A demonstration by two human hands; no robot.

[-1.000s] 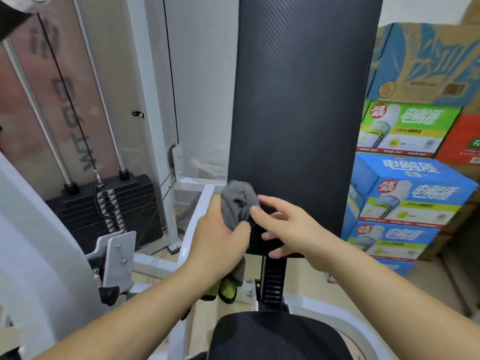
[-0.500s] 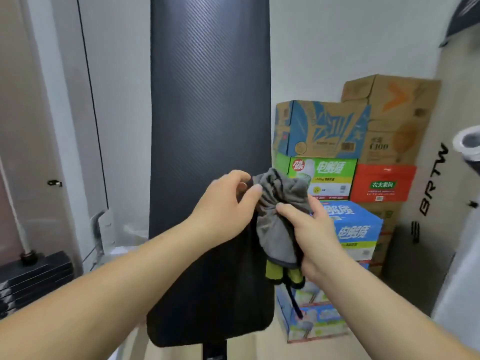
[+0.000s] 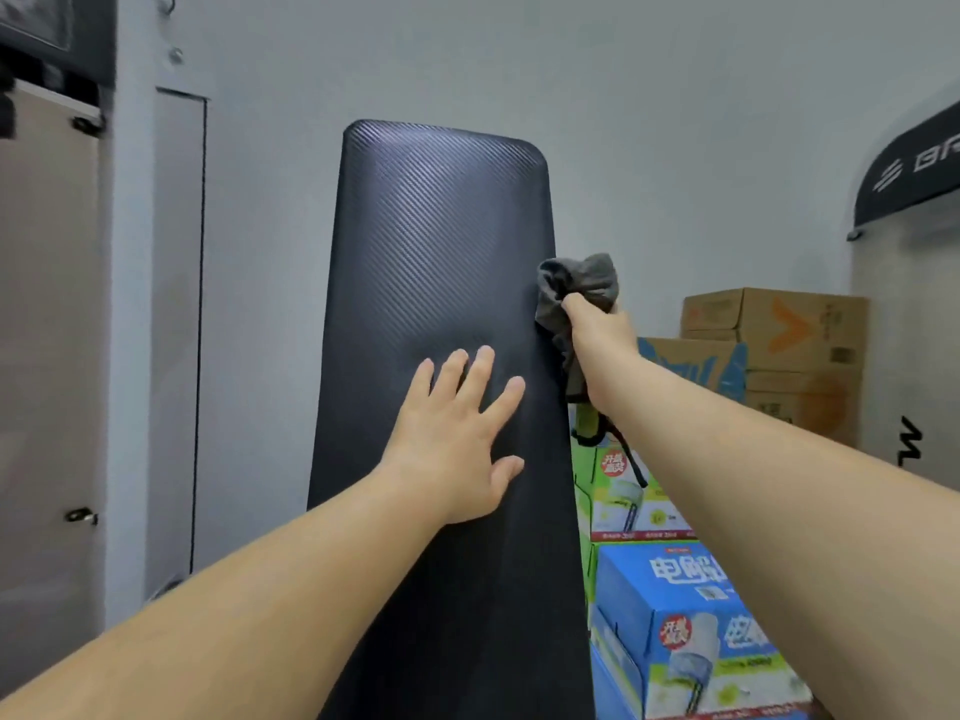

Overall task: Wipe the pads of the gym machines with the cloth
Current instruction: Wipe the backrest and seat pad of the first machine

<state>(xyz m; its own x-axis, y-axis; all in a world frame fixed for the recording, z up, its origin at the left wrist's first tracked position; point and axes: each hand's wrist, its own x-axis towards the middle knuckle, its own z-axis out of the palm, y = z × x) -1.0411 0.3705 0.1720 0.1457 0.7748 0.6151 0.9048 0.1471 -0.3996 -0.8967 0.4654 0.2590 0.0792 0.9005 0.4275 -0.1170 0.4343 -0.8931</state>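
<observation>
A tall black back pad [image 3: 436,241] with a ribbed texture stands upright in the middle of the view. My left hand [image 3: 457,439] lies flat on its front, fingers straight and spread. My right hand [image 3: 597,330] grips a bunched grey cloth [image 3: 576,283] at the pad's right edge, about halfway up. The cloth touches that edge, and its green-trimmed end [image 3: 584,418] hangs down below my wrist.
Stacked cartons stand right of the pad: blue and green printed boxes [image 3: 696,615] low down, brown cardboard boxes [image 3: 774,350] behind. A white machine frame [image 3: 130,304] with a translucent panel is at the left. Another machine shroud [image 3: 914,168] shows at the far right.
The view has risen from the pad's bottom to its top. The cloth passed from my left hand to my right, which lifted it to the pad's right edge. My left hand now lies flat on the pad.
</observation>
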